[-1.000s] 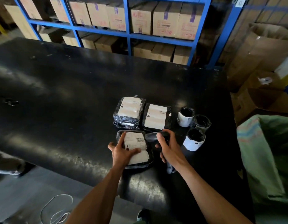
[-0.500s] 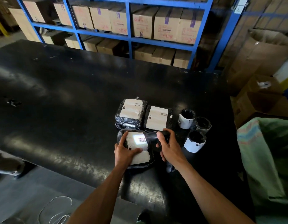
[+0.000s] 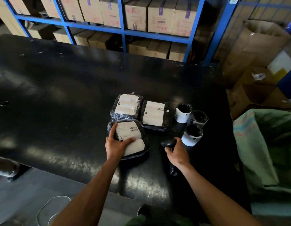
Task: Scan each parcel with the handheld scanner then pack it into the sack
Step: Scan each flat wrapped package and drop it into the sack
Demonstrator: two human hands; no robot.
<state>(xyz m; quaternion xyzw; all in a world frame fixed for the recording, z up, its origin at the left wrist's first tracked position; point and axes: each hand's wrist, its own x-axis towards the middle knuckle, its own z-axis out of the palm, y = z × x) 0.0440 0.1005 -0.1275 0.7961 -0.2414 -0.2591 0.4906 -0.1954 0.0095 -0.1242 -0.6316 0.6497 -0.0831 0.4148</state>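
Right now my left hand (image 3: 116, 146) rests on the nearest parcel (image 3: 133, 139), a flat, soft packet in crinkled black plastic film with a pale rectangular paper label bearing a barcode; the fingers lie along its left edge and the thumb presses across the label, so that grip is curled onto the packet. My right hand (image 3: 177, 151) closes around the handheld scanner (image 3: 168, 142), a matte black, rounded tool whose head pokes out to the left of the fingers, low over the bench (image 3: 59, 103), well apart from the parcel.

Two more flat parcels lie just beyond, side by side: one glossy and wrinkled (image 3: 126, 106), one smoother and squarer (image 3: 155, 115), each with a pale label. To their right stand three small cylindrical parcels (image 3: 191, 124), black film on top, white paper bands around their sides, clustered and touching.

The bench top is dark, scuffed and shiny in patches. At the right edge the green woven sack (image 3: 265, 147) gapes open, its fabric slack and folded. Blue steel shelving (image 3: 125, 32) behind holds brown cardboard cartons (image 3: 159, 15).
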